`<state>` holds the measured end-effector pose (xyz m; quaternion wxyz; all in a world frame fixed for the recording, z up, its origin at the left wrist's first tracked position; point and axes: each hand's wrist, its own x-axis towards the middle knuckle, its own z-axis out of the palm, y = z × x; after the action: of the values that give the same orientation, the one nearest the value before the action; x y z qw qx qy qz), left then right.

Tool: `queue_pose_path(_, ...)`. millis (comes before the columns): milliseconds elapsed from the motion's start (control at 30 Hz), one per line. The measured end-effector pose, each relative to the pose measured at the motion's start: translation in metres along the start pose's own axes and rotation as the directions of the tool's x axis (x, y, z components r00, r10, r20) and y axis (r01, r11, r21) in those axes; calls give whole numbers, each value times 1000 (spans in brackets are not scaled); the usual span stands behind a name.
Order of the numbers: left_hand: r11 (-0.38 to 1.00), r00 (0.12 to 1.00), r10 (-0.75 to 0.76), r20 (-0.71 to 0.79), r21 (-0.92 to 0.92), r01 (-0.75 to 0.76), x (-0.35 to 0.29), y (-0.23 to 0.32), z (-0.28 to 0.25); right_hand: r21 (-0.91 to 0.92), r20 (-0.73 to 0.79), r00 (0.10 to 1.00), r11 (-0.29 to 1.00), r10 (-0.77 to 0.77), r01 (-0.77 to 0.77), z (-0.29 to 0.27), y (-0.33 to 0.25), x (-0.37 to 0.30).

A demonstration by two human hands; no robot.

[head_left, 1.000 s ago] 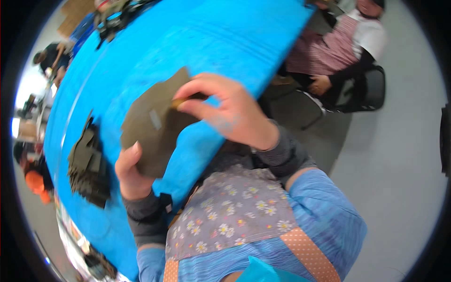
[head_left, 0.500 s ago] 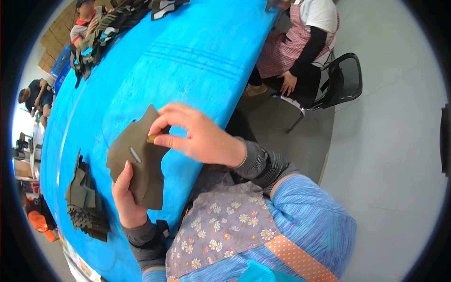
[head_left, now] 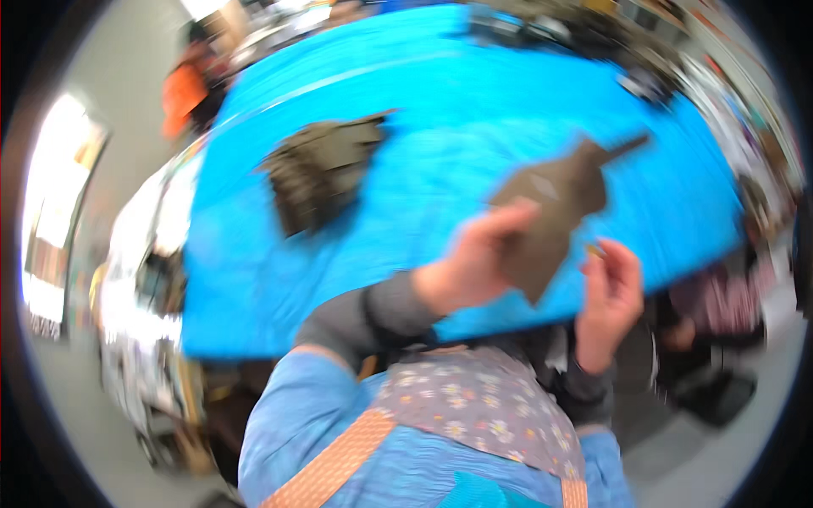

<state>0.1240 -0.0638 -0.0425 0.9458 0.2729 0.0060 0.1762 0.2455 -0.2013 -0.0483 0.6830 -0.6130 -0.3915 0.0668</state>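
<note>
My left hand [head_left: 483, 258] grips an olive-brown flat cut piece [head_left: 555, 190] above the table, thumb on its face. The piece has a pale mark near its middle and a narrow strip sticking out at its far right end. Just to the right of it, apart from the piece, my right hand [head_left: 608, 300] is closed in a pinch on a small yellowish thing [head_left: 595, 251], too blurred to name. Farther left on the table lies a stack of similar olive-brown pieces [head_left: 326, 165].
A blue-covered table [head_left: 440, 118] spreads before me. Dark and olive pieces [head_left: 584, 34] are heaped at its far right. A person in orange [head_left: 185, 95] is beyond the far left corner; another in pink [head_left: 728, 300] sits at the right near a dark chair [head_left: 720, 396].
My view has swung left, blurring the picture. My right hand has come away from the piece's face, still pinching the small thing. My left hand keeps its grip on the piece.
</note>
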Motion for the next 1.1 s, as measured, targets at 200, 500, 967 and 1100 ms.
queue_pose_path(200,968,977,120,175,-237,-76,6,-29,7,-13,74,994,997,-77,78,-1,23,4)
queue_pose_path(500,955,971,209,112,-239,-178,11,-10,2,-47,225,965,987,-137,151,6,19,6)
queue_pose_path(967,975,978,209,5,79,-209,-4,17,20,95,73,973,973,-220,212,28,-17,14)
queue_pose_path(1100,982,984,175,24,69,-176,-6,10,24,100,49,949,947,-312,307,28,-23,21)
